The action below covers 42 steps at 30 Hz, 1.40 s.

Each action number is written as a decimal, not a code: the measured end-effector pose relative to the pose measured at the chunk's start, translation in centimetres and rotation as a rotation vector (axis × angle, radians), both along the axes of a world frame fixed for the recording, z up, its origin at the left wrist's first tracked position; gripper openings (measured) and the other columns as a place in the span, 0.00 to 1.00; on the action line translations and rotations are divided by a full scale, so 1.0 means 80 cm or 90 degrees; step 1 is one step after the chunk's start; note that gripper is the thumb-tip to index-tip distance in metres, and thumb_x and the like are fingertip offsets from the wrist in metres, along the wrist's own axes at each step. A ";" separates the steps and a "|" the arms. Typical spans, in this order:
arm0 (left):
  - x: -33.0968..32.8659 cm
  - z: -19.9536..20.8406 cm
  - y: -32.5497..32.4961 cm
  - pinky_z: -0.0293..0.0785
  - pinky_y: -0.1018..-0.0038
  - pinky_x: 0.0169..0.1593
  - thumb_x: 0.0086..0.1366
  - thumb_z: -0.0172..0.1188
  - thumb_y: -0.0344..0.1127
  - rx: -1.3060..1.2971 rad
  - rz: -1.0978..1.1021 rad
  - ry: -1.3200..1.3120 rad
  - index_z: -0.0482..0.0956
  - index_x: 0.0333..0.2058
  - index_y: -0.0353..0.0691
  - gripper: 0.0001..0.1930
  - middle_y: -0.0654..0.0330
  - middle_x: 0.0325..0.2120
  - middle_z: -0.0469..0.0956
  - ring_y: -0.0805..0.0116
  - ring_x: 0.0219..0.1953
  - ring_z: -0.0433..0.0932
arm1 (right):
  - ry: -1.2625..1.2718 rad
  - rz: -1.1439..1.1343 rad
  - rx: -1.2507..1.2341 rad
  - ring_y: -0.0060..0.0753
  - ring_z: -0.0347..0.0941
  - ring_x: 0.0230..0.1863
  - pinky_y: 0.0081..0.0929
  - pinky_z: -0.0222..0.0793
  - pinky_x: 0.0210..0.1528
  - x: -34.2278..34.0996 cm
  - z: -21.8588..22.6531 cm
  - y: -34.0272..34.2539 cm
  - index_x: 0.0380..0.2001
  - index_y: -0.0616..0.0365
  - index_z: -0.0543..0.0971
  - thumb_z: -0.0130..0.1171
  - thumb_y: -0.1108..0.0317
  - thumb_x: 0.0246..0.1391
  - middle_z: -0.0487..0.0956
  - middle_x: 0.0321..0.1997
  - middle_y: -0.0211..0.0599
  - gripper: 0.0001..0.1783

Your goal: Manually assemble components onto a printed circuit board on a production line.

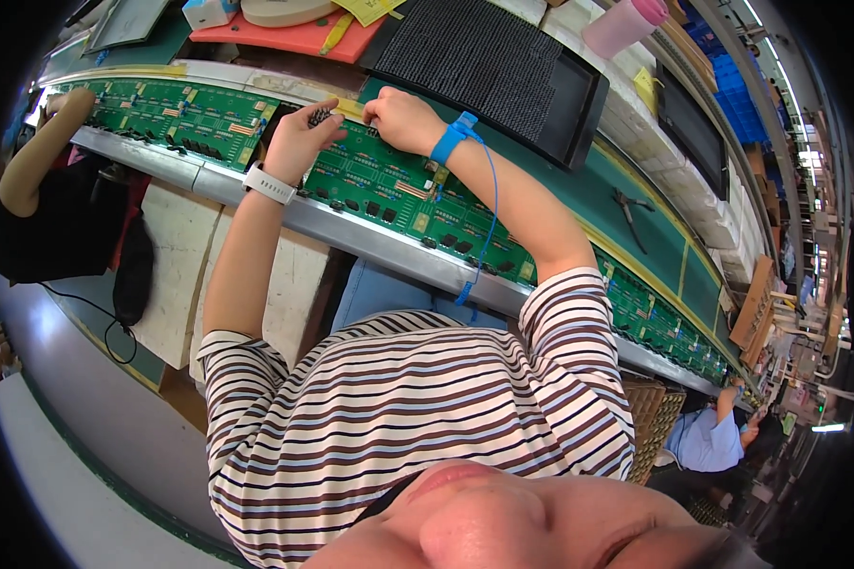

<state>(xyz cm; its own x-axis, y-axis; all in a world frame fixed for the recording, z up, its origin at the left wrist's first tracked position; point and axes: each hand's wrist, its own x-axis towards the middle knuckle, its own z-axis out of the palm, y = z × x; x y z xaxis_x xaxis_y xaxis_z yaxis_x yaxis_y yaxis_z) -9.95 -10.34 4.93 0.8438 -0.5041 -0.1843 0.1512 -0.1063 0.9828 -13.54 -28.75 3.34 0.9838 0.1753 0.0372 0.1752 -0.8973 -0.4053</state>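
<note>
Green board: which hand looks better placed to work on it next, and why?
Probably the right hand: its fingertips appear to be at the board's far edge, while the left hand holds small dark parts.

TXT/nos.: none legible | PCB (389, 175) wht mkgs: too sm. to read

The cream shirt (427, 398) has brown, navy and light blue stripes and short sleeves. The left hand (297, 142) has a pale, slotted band (269, 184) at its wrist; the right hand (406, 121), a blue strap (453, 139) with a thin cord (495, 201).
</note>
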 end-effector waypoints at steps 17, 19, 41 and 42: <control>0.000 -0.005 -0.016 0.71 0.84 0.37 0.60 0.54 0.34 -0.128 -0.019 0.130 0.69 0.48 0.33 0.18 0.62 0.34 0.75 0.78 0.33 0.75 | 0.011 -0.035 0.453 0.23 0.72 0.32 0.22 0.69 0.36 -0.008 0.019 0.027 0.34 0.63 0.75 0.57 0.68 0.47 0.76 0.32 0.35 0.12; -0.001 -0.004 -0.017 0.71 0.83 0.37 0.61 0.53 0.34 -0.124 -0.014 0.140 0.69 0.48 0.33 0.18 0.62 0.34 0.75 0.77 0.34 0.75 | 0.051 -0.063 0.509 0.20 0.71 0.34 0.19 0.68 0.37 -0.003 0.013 0.026 0.35 0.65 0.74 0.55 0.70 0.50 0.76 0.33 0.33 0.10; 0.030 -0.020 0.006 0.72 0.82 0.34 0.58 0.54 0.34 -0.001 -0.013 -0.073 0.69 0.46 0.26 0.19 0.55 0.28 0.77 0.72 0.30 0.78 | -0.072 -0.011 -0.012 0.43 0.72 0.36 0.36 0.69 0.37 0.015 -0.002 0.021 0.29 0.51 0.78 0.49 0.68 0.44 0.73 0.32 0.42 0.09; 0.030 -0.019 0.006 0.72 0.82 0.34 0.58 0.54 0.34 -0.001 -0.013 -0.074 0.69 0.46 0.26 0.19 0.55 0.28 0.77 0.72 0.30 0.78 | -0.084 -0.006 -0.036 0.43 0.73 0.35 0.36 0.70 0.36 0.015 -0.001 0.022 0.28 0.51 0.78 0.49 0.69 0.44 0.73 0.32 0.42 0.08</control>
<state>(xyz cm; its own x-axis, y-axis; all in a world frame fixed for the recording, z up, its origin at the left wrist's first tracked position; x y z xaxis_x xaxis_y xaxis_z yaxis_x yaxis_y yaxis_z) -7.56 -9.82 3.44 0.8492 -0.5211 -0.0855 0.0344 -0.1070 0.9937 -12.35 -26.97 3.28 0.9727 0.1709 0.1570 0.2146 -0.9200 -0.3280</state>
